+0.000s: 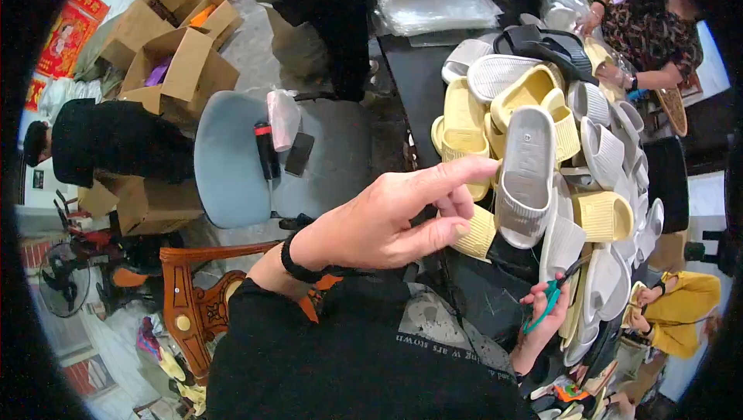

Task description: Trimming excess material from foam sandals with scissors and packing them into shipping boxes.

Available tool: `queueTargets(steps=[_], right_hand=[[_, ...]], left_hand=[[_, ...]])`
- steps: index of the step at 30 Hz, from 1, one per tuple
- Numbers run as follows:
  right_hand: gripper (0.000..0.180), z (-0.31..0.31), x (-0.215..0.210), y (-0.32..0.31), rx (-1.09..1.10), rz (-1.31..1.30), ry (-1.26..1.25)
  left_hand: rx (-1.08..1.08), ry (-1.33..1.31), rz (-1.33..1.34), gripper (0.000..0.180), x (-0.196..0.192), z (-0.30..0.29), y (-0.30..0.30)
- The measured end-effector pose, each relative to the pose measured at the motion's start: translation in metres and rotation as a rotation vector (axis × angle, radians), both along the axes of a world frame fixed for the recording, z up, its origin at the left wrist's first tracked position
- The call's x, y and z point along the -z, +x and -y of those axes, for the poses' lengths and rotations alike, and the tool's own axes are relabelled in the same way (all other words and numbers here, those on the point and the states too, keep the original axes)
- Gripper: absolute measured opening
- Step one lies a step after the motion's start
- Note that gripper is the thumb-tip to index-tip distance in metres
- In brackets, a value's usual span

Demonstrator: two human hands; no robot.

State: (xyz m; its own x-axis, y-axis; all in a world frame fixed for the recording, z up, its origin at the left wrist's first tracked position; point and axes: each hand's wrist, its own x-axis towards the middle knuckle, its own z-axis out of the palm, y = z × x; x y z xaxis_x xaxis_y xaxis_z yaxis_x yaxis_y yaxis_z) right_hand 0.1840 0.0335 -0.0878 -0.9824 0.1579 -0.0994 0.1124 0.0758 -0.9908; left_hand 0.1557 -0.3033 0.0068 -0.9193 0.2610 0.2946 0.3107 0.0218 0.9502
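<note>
Left hand (387, 223) reaches out with fingers spread, holding nothing – index fingertip just touching the grey ribbed foam slide sandal (526, 176) on top of the pile on the dark table (418, 80). Right hand (546, 308) is closed around green-handled scissors (551, 296). Sandal looks light and squishy – I'd grab the strap.

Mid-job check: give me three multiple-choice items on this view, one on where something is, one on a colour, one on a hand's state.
1. Where is the left hand?
A. by the grey slide sandal
B. on the blue chair
C. in a cardboard box

2. What colour are the scissors' handles?
A. red
B. teal
C. white

3. What is the right hand doing?
A. lying open and flat
B. gripping the scissors
C. holding a yellow sandal

A: its fingers reach to the sandal's edge. B: teal loops show. B: fingers curl around the handles.
</note>
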Motion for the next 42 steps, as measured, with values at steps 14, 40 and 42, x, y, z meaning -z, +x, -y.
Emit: queueTargets(steps=[14,40,42], right_hand=[[0.045,-0.047,0.043,0.091,0.512,0.227,0.037],[0.049,-0.094,0.055,0.071,0.214,-0.044,0.286],[0.047,-0.100,0.043,0.069,0.315,-0.158,0.291]], left_hand=[[-0.554,-0.238,0.867,0.036,0.236,0.104,0.003],[-0.044,-0.341,0.379,0.023,0.146,-0.117,-0.027],[0.092,-0.288,0.307,0.022,0.111,-0.171,-0.037]])
